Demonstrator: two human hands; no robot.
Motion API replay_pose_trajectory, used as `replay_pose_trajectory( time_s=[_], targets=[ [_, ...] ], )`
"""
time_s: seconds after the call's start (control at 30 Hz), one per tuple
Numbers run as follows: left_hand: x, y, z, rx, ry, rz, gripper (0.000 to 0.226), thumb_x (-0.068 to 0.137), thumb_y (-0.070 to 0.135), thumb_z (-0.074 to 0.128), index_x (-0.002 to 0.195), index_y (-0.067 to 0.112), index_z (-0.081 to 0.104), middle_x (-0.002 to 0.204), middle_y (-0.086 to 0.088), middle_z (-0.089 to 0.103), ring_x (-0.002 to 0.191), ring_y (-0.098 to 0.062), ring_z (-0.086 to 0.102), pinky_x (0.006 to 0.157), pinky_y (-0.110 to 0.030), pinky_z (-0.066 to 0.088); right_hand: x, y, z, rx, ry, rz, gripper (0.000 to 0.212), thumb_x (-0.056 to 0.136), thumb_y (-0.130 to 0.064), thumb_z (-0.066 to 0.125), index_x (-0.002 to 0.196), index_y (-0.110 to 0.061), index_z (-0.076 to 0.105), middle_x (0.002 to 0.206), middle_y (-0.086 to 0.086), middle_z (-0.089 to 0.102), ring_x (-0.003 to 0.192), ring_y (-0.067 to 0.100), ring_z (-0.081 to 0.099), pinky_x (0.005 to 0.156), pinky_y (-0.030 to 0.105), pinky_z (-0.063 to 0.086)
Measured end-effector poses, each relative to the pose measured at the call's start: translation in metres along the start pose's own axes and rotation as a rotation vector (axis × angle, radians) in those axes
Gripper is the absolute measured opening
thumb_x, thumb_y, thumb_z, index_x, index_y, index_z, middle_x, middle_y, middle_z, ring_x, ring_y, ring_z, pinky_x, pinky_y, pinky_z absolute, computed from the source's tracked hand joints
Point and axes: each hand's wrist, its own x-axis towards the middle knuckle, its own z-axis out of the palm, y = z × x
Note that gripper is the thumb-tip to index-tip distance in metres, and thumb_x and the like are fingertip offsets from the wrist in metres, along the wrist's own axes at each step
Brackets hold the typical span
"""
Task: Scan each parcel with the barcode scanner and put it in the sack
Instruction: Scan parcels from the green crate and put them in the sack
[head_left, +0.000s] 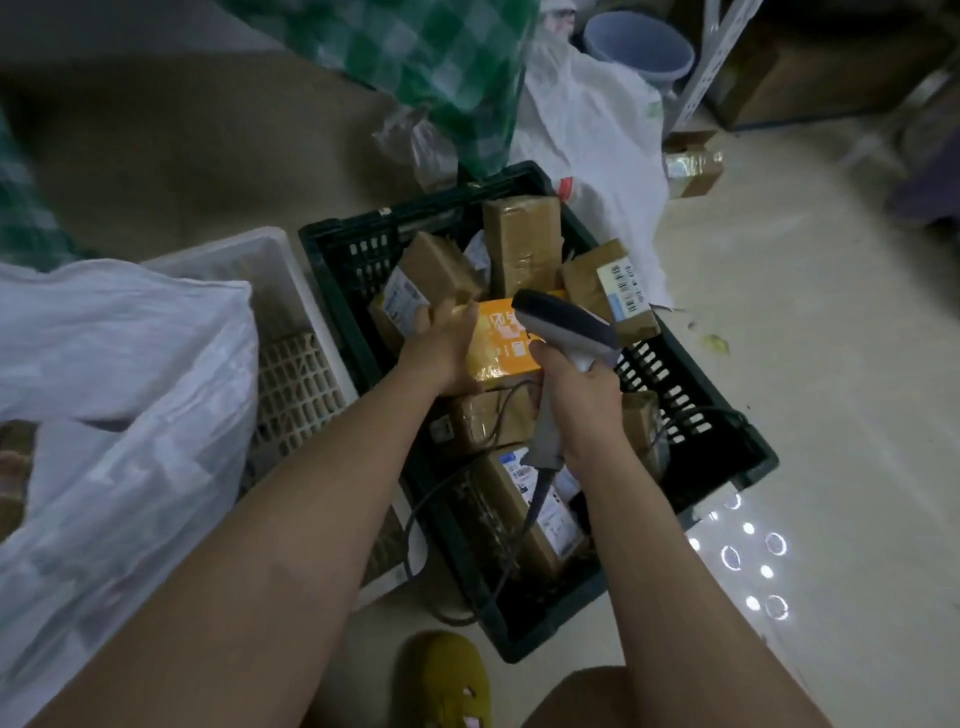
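An orange parcel (501, 345) with white print is held over the black crate (691, 395), gripped at its left edge by my left hand (444, 348). My right hand (576, 395) grips the handle of a grey barcode scanner (566, 325), whose head points down at the orange parcel from just above it. The scanner's cable (431, 499) loops down over the crate's near wall. Several brown taped parcels (522, 244) with barcode labels fill the crate. A white woven sack (119, 415) lies open at the left.
A white slotted crate (296, 374) stands between the sack and the black crate. Another white sack (587, 130) and a green checked bag (441, 67) lie behind. A small cardboard box (693, 163) sits on the pale floor at right. A yellow slipper (457, 680) is at the bottom.
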Motion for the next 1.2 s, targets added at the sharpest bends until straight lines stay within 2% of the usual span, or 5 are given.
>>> replay_pose_trajectory(
  time_s=[0.47,0.7,0.87,1.03,1.2],
  targets=[
    [-0.125,-0.034,-0.122,-0.511,0.413,-0.074,0.083,0.061,0.057,0.071,0.136,0.035,0.043,0.136,-0.002,0.041,0.129,-0.025,0.038,0.107,-0.041,0.036,-0.045,-0.025,0.011,0.115,0.006,-0.107,0.011,0.089,-0.027,0.067,0.093,-0.019,0.06,0.074,0.001,0.059,0.071,0.02,0.057,0.064,0.034,0.045],
    [-0.208,-0.081,-0.11,-0.946,0.217,-0.313,0.051,0.083,0.049,0.065,0.126,0.025,0.051,0.096,0.003,0.061,0.077,-0.011,0.059,0.065,-0.027,0.05,-0.079,-0.025,0.026,0.057,-0.144,-0.091,0.029,0.085,-0.034,0.071,0.103,-0.011,0.065,0.081,0.004,0.067,0.076,0.021,0.062,0.07,0.035,0.05],
    [-0.239,-0.097,-0.07,-1.145,0.051,-0.477,0.039,0.09,0.053,0.054,0.122,0.029,0.051,0.121,-0.005,0.06,0.109,-0.023,0.057,0.098,-0.044,0.046,-0.095,-0.007,0.037,-0.1,-0.292,-0.15,0.03,0.088,-0.029,0.068,0.113,-0.02,0.054,0.099,-0.001,0.061,0.089,0.016,0.059,0.071,0.029,0.046],
    [-0.241,-0.099,-0.072,-1.098,0.043,-0.437,0.022,0.098,0.045,0.044,0.115,0.033,0.05,0.108,0.001,0.061,0.095,-0.015,0.057,0.083,-0.033,0.044,-0.099,0.002,0.047,-0.196,-0.333,-0.152,0.014,0.084,-0.027,0.073,0.092,-0.025,0.061,0.094,0.007,0.067,0.092,0.029,0.065,0.08,0.045,0.056],
    [-0.245,-0.126,-0.095,-0.98,0.129,-0.374,0.039,0.084,0.048,0.06,0.122,0.041,0.053,0.111,0.009,0.06,0.101,-0.013,0.055,0.086,-0.037,0.042,-0.094,-0.011,0.046,-0.144,-0.229,-0.336,0.006,0.089,-0.013,0.066,0.087,-0.012,0.061,0.085,0.01,0.063,0.082,0.022,0.062,0.067,0.034,0.047]
  ],
)
